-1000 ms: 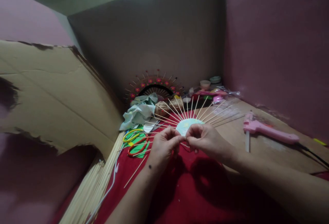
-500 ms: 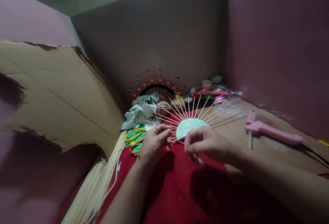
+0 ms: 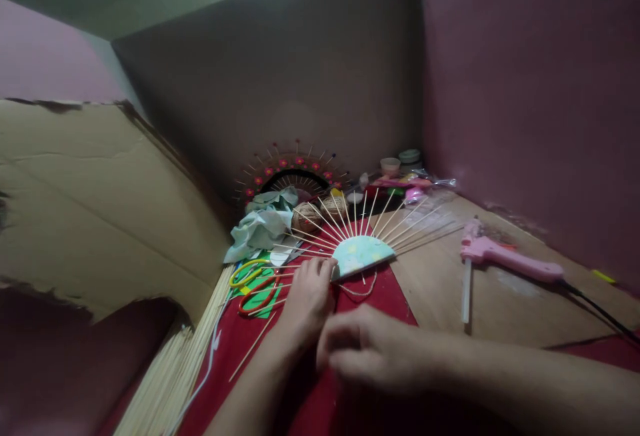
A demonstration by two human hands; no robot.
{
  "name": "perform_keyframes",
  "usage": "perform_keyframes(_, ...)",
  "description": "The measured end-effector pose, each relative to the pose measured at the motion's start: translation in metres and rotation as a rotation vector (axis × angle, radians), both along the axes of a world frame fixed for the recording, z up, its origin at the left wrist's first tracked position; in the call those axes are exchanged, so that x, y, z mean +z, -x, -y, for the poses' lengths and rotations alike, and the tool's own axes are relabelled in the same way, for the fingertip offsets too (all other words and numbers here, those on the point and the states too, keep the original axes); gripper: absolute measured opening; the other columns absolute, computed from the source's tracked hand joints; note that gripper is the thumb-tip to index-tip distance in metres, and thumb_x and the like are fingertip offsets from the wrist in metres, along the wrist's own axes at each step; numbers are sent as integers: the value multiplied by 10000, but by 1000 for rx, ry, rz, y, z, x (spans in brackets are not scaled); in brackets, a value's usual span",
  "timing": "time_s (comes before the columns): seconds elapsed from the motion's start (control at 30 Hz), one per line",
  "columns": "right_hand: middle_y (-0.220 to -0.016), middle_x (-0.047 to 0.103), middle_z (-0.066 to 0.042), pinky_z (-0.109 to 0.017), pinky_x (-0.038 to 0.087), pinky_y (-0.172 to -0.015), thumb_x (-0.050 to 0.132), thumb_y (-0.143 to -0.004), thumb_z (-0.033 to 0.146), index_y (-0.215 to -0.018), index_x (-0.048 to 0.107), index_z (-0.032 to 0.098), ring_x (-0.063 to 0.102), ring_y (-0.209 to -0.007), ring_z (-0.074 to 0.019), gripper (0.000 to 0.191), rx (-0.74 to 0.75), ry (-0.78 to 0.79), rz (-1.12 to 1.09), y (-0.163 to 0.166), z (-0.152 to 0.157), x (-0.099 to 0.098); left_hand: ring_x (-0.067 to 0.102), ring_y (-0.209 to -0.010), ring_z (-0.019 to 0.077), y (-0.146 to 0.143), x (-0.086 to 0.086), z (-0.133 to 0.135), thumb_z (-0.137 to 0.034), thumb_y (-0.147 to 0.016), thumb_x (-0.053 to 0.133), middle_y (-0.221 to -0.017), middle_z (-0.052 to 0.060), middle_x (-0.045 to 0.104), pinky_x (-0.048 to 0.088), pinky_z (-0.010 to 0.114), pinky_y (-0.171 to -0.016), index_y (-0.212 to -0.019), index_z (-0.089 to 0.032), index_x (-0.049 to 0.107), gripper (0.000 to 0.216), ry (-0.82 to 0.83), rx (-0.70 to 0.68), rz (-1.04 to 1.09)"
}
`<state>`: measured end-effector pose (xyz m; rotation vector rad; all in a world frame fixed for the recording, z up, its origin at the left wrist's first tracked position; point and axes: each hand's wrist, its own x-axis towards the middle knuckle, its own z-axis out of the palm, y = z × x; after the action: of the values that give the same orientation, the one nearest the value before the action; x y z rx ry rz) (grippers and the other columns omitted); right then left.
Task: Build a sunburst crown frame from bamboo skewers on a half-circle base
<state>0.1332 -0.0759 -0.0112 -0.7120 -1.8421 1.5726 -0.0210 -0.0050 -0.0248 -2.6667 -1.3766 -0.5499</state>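
Observation:
A pale blue half-disc (image 3: 361, 253) with several thin wooden skewers (image 3: 400, 223) fanning out of it lies on the red cloth (image 3: 380, 289). My left hand (image 3: 309, 296) rests at the disc's left corner with its fingers curled, pinching the edge or a string there. A thin loop of string (image 3: 361, 289) hangs below the disc. My right hand (image 3: 365, 349) is nearer to me, over the red cloth, blurred, with its fingers curled inward as if pinching; what it holds does not show.
A pink glue gun (image 3: 505, 257) with a cable lies on the wooden board (image 3: 450, 289) at right. Scissors (image 3: 253, 283), green paper, a crumpled cloth (image 3: 260, 226), a twine ball, a finished fan piece (image 3: 295, 169), small pots, a skewer bundle (image 3: 170, 369) and torn cardboard (image 3: 100, 196) stand around.
My right hand has pulled back from the disc toward me and lower. My left hand has stayed at the disc's left corner. A string loop now shows below the disc.

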Motion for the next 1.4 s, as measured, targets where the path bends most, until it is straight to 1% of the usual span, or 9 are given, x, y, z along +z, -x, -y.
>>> perform_keyframes(0.17, -622, 570, 4, -184, 387, -414, 468, -744, 88, -737, 533, 156, 502, -438, -73, 94, -568, 425, -429, -5, -33, 2, 513, -836, 252, -10, 1, 2, -153, -872, 403, -902, 111, 578, 404, 408, -784, -1098, -144, 557, 273, -209, 68, -331)
perform_keyframes(0.33, -607, 593, -81, -219, 457, -442, 465, -809, 164, -749, 551, 100, 556, -444, -110, 123, -607, 779, -563, -9, -43, 2, 511, -839, 246, -3, 5, -3, -134, -888, 387, -909, 109, 583, 389, 399, -800, -1223, -107, 476, 347, -408, -23, -290)
perform_keyframes(0.57, -620, 634, -48, -196, 415, -368, 506, -859, 291, -898, 541, 140, 597, -444, -134, 160, -686, 788, -778, -25, -63, 7, 525, -915, 242, 2, 18, 1, -91, -880, 398, -1010, 122, 605, 368, 416, -866, -1203, -127, 467, 332, -503, -92, -59)
perform_keyframes(0.73, -574, 615, 13, -174, 363, -336, 500, -842, 188, -867, 517, 174, 571, -403, -112, 33, -738, 756, -820, -32, -72, 10, 522, -984, 255, 2, 22, 16, -24, -813, 452, -1037, 131, 598, 371, 436, -900, -1201, -157, 474, 411, -581, -180, 81)
perform_keyframes(0.97, -530, 577, 17, -166, 329, -290, 641, -728, 214, -743, 557, 148, 539, -397, -102, 108, -664, 423, -923, -28, -51, 31, 544, -994, 270, 10, 14, 59, -63, -715, 595, -972, 115, 661, 311, 434, -979, -1192, -193, 545, 496, -626, -373, 63)
perform_keyframes(1.07, -525, 592, -3, -168, 332, -287, 636, -734, 226, -760, 577, 132, 561, -411, -117, 114, -655, 398, -908, -28, -49, 41, 569, -934, 242, 0, 13, 60, -56, -744, 569, -948, 101, 673, 367, 399, -916, -1122, -204, 586, 406, -470, -424, 102)
perform_keyframes(1.2, -510, 609, -12, -161, 301, -277, 571, -789, 191, -754, 577, 136, 537, -377, -103, 66, -679, 471, -886, -27, -49, 54, 579, -791, 188, -13, 9, 37, -121, -831, 494, -839, 78, 641, 451, 310, -713, -930, -185, 626, 176, -108, -275, 551)
perform_keyframes(1.3, -495, 616, -19, -170, 304, -287, 528, -831, 210, -726, 563, 150, 537, -365, -110, 125, -673, 597, -829, -24, -47, 59, 601, -805, 175, -13, 6, 20, -256, -847, 543, -910, 73, 657, 468, 299, -738, -997, -171, 620, 189, 235, -85, 910)
perform_keyframes(1.4, -489, 617, -18, -165, 317, -294, 531, -843, 239, -728, 561, 148, 544, -362, -110, 150, -649, 659, -800, -20, -46, 56, 614, -887, 191, -9, 8, 17, -318, -803, 617, -950, 72, 679, 460, 308, -820, -1017, -166, 637, 263, 373, -41, 1135)
